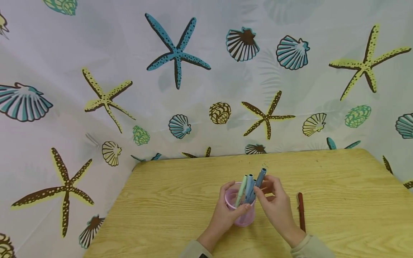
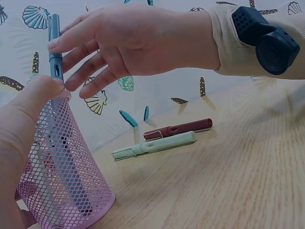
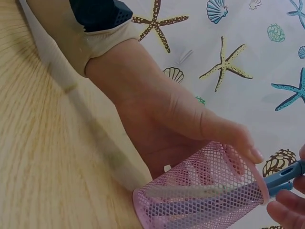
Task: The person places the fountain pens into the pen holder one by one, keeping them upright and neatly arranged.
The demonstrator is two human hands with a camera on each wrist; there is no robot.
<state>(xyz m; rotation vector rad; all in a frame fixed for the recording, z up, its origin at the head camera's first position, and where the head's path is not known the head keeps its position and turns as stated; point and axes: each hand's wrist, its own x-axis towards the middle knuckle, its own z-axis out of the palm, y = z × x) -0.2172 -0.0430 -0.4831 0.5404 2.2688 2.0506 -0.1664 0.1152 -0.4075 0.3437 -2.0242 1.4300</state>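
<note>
My left hand (image 1: pixel 223 214) grips a pink mesh pen cup (image 1: pixel 247 219), its fingers and thumb curled round the side. The cup is tilted in the right wrist view, which is itself turned. Between the thumb and fingers of my right hand (image 1: pixel 280 206) is a dark blue pen (image 1: pixel 260 178), pinched near its top, its lower part inside the cup. Beside it in the cup stand a light blue pen (image 1: pixel 249 187), a pale green pen (image 1: pixel 241 191) and another blue one, partly hidden. Through the mesh (image 3: pixel 205 191) the pens' lower lengths show.
A dark red pen (image 1: pixel 301 211) lies on the wooden table (image 1: pixel 167 211) to the right of my right hand. Next to it in the left wrist view lies a pale green pen (image 2: pixel 155 145). A curtain (image 1: pixel 206 82) with starfish and shells hangs behind the table.
</note>
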